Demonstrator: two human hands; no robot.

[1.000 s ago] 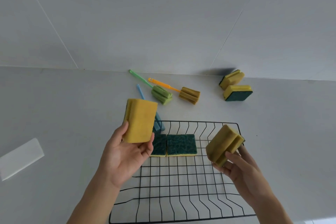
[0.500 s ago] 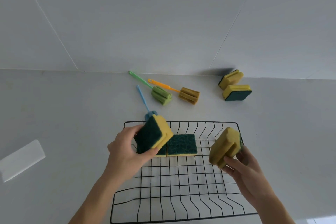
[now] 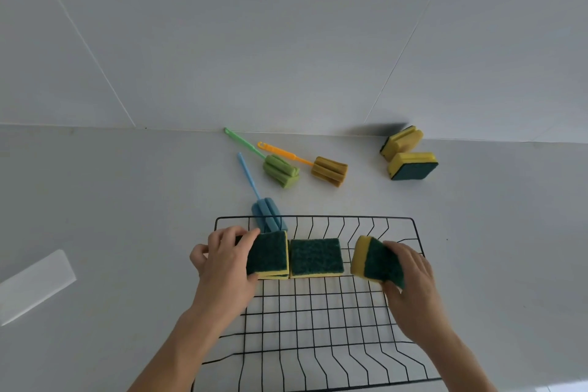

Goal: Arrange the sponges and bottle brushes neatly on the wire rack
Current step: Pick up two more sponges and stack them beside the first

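A black wire rack (image 3: 318, 321) lies on the white counter. My left hand (image 3: 226, 261) presses a yellow-and-green sponge (image 3: 269, 253) green side up onto another sponge at the rack's far left. Beside it a second sponge (image 3: 316, 256) lies flat, green side up. My right hand (image 3: 410, 283) grips a third sponge (image 3: 374, 259), tilted, just above the rack's far right. A blue bottle brush (image 3: 265, 216) lies against the rack's far edge. Green (image 3: 280, 170) and orange (image 3: 329, 170) brushes lie further back. Two more sponges (image 3: 402, 140), (image 3: 412, 165) rest near the wall.
A white flat rectangular piece (image 3: 35, 283) lies on the counter at the left. The tiled wall rises right behind the brushes and the far sponges. The near half of the rack holds nothing.
My left hand turned its sponge green side up and lowered it onto the sponge at the rack's far left. My right hand turned its sponge and brought it down toward the rack's far right.
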